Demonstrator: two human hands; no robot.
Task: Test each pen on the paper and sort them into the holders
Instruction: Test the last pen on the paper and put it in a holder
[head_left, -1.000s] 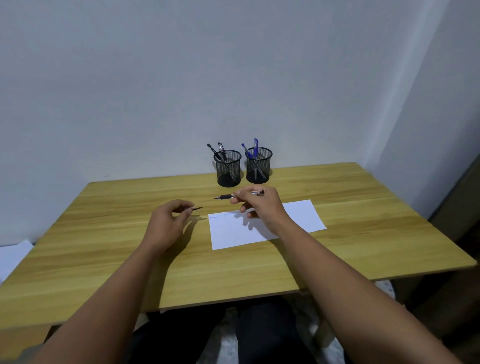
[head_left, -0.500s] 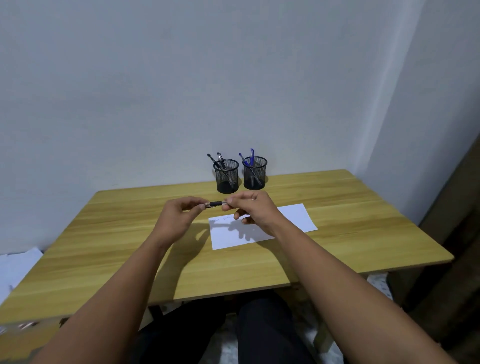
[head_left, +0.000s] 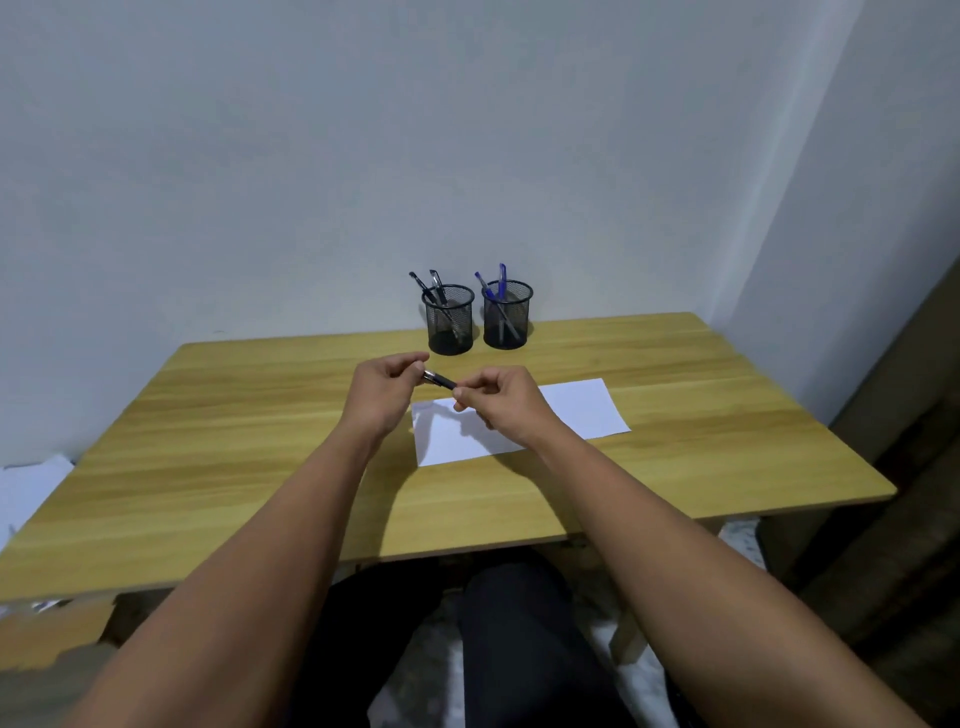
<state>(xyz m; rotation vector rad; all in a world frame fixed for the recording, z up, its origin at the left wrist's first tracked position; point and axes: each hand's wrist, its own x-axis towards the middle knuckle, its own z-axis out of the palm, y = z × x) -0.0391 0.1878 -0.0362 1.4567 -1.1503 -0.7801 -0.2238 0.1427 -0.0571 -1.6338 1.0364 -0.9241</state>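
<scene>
- Pen (head_left: 439, 380): short, dark barrel, silver end at left
- Left hand (head_left: 382, 395) pinches silver end
- Right hand (head_left: 501, 397) pinches dark end, above paper (head_left: 576, 410)

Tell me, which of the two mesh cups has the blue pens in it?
The right cup, the one straight behind the sheet of paper. Its pens are blue; those in the left cup are black.
</scene>
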